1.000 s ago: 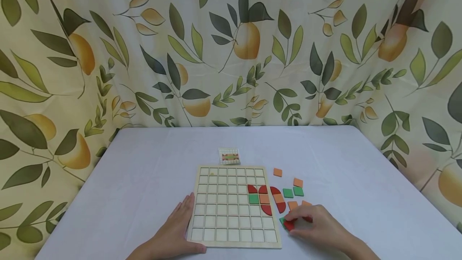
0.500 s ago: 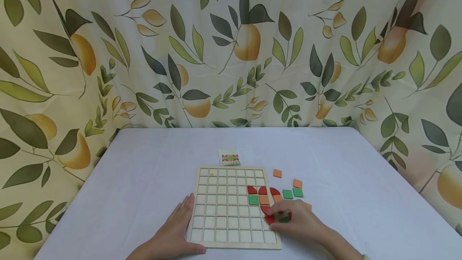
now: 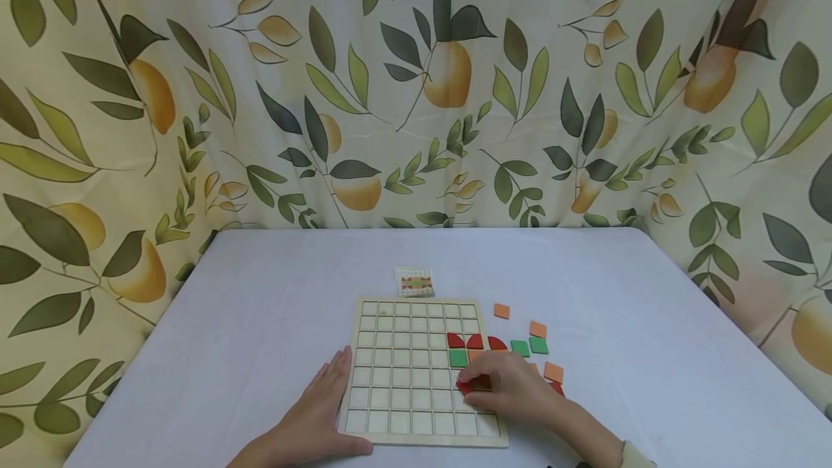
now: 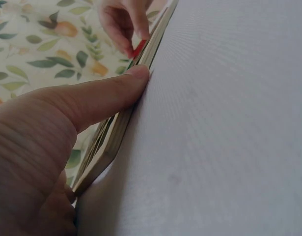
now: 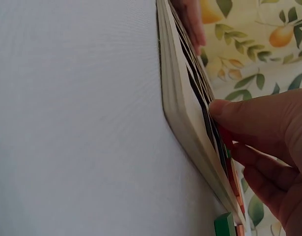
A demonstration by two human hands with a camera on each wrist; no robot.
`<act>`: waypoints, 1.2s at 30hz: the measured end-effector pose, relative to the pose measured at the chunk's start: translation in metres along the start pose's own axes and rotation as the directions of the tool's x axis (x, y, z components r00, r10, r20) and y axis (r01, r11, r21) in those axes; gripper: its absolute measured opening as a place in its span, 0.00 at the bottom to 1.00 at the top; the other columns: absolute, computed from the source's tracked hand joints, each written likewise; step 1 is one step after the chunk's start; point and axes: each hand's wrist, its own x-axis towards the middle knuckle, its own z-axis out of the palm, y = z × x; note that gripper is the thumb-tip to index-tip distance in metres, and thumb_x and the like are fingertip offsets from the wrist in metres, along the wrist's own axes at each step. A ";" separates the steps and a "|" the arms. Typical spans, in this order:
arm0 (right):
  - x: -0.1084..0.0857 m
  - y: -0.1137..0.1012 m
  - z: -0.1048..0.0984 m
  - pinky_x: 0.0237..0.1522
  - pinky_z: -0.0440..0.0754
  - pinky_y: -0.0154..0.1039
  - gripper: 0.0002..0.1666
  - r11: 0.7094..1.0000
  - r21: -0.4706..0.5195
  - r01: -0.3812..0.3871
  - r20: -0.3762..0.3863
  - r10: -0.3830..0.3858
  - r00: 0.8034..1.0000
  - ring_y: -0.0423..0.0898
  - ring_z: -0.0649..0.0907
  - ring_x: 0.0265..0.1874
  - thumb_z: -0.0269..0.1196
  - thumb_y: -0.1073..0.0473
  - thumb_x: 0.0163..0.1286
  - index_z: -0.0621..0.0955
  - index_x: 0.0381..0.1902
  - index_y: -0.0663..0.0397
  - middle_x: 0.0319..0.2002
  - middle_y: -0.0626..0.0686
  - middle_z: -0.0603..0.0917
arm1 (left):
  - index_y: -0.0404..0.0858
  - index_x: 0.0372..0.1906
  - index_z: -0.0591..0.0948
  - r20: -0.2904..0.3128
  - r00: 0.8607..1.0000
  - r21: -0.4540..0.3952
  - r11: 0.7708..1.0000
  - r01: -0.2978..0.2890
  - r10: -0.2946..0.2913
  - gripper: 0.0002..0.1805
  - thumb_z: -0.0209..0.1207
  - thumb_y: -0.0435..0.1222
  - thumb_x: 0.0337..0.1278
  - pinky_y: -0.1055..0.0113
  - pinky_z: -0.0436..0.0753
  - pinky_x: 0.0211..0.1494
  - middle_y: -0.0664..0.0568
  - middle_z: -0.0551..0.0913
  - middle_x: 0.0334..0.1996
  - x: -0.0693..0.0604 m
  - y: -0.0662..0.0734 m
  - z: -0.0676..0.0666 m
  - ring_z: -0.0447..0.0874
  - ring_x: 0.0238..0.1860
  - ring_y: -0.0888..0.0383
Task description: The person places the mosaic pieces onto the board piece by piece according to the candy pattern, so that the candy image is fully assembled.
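Observation:
A wooden grid board (image 3: 390,401) lies flat on the table. My left hand (image 3: 310,410) rests along its left edge, fingers straight, with the thumb (image 4: 106,96) against the near edge. Over the right part of the grid, my right hand (image 3: 510,385) pinches a red tile (image 3: 464,386) between thumb and fingers; the red also shows in the right wrist view. Red tiles (image 3: 456,340) and a green square tile (image 3: 458,358) sit in cells near the board's right side. An orange tile there is partly hidden by the right hand.
Behind the board lies a small pattern card (image 3: 414,282). To the right are loose orange tiles (image 3: 502,311), green tiles (image 3: 538,345) and a red tile (image 3: 497,343); some are hidden under the right hand. A leaf-patterned curtain (image 3: 416,128) hangs past the table's far edge.
My right hand has carried the red tile leftward from the loose tiles right of the board to over the grid. The left hand has stayed at the board's edge.

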 end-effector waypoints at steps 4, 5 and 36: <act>0.000 0.000 0.001 0.36 0.78 0.33 0.12 0.999 -0.032 0.016 -0.021 -0.016 1.000 0.35 0.77 0.36 0.70 0.53 0.54 0.85 0.37 0.43 0.36 0.35 0.81 | 0.30 0.71 0.41 0.004 1.000 0.009 1.000 0.002 -0.002 0.73 0.61 0.71 0.25 0.79 0.27 0.63 0.43 0.43 0.71 0.000 0.000 -0.001 0.37 0.71 0.51; 0.000 0.000 0.002 0.36 0.78 0.33 0.11 0.999 -0.039 0.017 -0.026 -0.018 1.000 0.35 0.77 0.36 0.70 0.53 0.54 0.85 0.37 0.44 0.36 0.35 0.81 | 0.30 0.71 0.41 0.003 1.000 0.010 1.000 0.002 -0.002 0.73 0.61 0.71 0.25 0.79 0.27 0.63 0.43 0.43 0.71 0.000 0.000 -0.001 0.37 0.71 0.50; 0.008 0.003 0.005 0.33 0.79 0.33 0.09 1.000 0.026 0.006 -0.030 -0.005 1.000 0.36 0.79 0.34 0.68 0.58 0.56 0.85 0.36 0.47 0.35 0.38 0.83 | 0.28 0.70 0.42 -0.022 0.999 0.004 0.999 -0.047 0.047 0.72 0.61 0.70 0.28 0.81 0.27 0.62 0.41 0.44 0.71 -0.002 0.000 0.000 0.38 0.70 0.49</act>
